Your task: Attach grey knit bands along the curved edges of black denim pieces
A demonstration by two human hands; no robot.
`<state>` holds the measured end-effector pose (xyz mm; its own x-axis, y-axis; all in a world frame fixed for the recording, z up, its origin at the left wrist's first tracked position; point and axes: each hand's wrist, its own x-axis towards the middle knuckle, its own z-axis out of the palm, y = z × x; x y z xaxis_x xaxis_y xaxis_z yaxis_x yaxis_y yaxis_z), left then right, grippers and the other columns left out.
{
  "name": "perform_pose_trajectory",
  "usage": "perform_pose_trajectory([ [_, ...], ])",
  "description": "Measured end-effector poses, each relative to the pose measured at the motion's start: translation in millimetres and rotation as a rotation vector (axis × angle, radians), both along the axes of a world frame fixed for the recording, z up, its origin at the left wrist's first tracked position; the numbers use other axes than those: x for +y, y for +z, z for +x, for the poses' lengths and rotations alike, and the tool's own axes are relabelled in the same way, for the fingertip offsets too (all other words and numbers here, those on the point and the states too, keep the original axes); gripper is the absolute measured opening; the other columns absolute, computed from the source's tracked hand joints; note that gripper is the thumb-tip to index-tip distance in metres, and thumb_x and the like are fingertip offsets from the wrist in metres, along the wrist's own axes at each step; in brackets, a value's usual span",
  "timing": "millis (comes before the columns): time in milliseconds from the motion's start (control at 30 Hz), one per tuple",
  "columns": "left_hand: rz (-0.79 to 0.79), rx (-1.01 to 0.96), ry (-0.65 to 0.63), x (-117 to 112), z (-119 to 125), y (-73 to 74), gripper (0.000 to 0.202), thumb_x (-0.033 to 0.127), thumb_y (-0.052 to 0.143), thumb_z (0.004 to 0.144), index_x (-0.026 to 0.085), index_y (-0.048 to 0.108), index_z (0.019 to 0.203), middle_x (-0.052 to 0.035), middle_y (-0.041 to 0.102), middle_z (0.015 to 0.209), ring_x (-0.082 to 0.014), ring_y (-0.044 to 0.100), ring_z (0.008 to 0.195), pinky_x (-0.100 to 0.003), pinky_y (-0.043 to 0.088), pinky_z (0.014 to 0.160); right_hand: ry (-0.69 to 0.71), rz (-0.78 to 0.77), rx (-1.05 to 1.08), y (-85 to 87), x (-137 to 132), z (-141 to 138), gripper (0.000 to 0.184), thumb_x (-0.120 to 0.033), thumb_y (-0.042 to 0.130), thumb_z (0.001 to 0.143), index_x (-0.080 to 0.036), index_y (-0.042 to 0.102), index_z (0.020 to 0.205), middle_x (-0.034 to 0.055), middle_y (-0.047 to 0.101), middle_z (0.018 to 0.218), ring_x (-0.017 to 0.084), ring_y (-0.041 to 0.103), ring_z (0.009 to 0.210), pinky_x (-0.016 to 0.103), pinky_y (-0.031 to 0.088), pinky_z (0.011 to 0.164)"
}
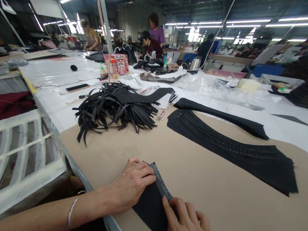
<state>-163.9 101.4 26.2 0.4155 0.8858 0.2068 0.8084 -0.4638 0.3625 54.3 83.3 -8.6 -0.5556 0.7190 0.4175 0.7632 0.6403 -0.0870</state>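
A curved piece of black fabric (153,206) with a grey, speckled strip along one edge lies at the near edge of the table. My left hand (136,183) has its fingers closed at the far end of this piece, pinching it near the corner. Lower down, my right hand (191,228) bends its fingers over the strip edge, gripping the fabric. The part of the piece under my right palm is hidden. Farther off lies a stack of similar black fabric pieces (231,150), with a narrower dark bundle (222,117) behind it.
A tangled heap of black strips (115,106) sits beyond my left hand, with small thread snips (160,115) beside it. Brown paper (127,146) covers the near table. A white slatted rack (8,160) stands at the left. Other people work at the back, one in purple (157,35).
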Motion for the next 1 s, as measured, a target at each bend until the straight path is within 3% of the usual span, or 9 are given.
perform_pose_trajectory([
  [100,-0.054,-0.089,0.071,14,-4,6.9,0.019,0.011,0.047,0.092,0.022,0.062,0.094,-0.0006,0.066,0.099,-0.0178,0.055,0.100,-0.038,0.030,0.090,-0.019,-0.036,0.047,2.6,0,-2,0.043,-0.012,0.056,0.073,-0.028,0.061,0.112,-0.0006,0.065,0.112,0.019,0.056,0.097,0.035,0.035,0.080],
  [233,-0.088,-0.132,0.125,35,-13,12.4,0.026,0.007,0.055,0.084,0.023,0.062,0.103,-0.0021,0.064,0.106,-0.0196,0.054,0.106,-0.037,0.033,0.090,-0.053,-0.107,0.148,6.2,1,-9,0.034,-0.014,0.051,0.083,-0.027,0.058,0.114,0.0004,0.064,0.113,0.019,0.055,0.098,0.034,0.035,0.082],
  [433,-0.185,0.016,-0.103,60,-17,18.7,0.037,0.010,0.060,0.081,0.025,0.059,0.115,-0.0028,0.063,0.116,-0.0221,0.050,0.113,-0.040,0.029,0.093,-0.232,-0.365,0.082,25.8,15,-37,0.029,-0.021,0.051,0.089,-0.019,0.055,0.117,0.0073,0.064,0.105,0.026,0.055,0.097,0.039,0.036,0.080],
  [600,-0.277,0.122,-0.265,75,-11,29.4,0.022,0.016,0.067,0.077,0.025,0.065,0.098,-0.0004,0.064,0.102,-0.0216,0.053,0.106,-0.038,0.028,0.091,-0.319,-0.587,0.087,42.7,30,-55,0.023,-0.021,0.050,0.089,-0.019,0.057,0.110,0.0088,0.063,0.103,0.028,0.054,0.100,0.042,0.037,0.083],
  [767,-0.294,0.172,-0.304,85,-8,30.3,0.012,0.013,0.068,0.073,0.021,0.064,0.081,0.0004,0.063,0.092,-0.0204,0.053,0.099,-0.037,0.026,0.088,-0.330,-0.692,0.170,43.0,39,-58,0.010,-0.018,0.052,0.085,-0.021,0.058,0.093,0.0056,0.063,0.094,0.026,0.055,0.096,0.038,0.037,0.079],
  [1000,-0.251,0.139,-0.365,87,-12,29.2,0.019,0.006,0.063,0.074,0.023,0.067,0.082,0.0034,0.069,0.085,-0.0171,0.055,0.095,-0.040,0.021,0.092,-0.298,-0.683,0.259,33.3,41,-57,0.007,-0.016,0.051,0.084,-0.021,0.055,0.083,0.0035,0.059,0.088,0.023,0.054,0.088,0.035,0.039,0.076],
])
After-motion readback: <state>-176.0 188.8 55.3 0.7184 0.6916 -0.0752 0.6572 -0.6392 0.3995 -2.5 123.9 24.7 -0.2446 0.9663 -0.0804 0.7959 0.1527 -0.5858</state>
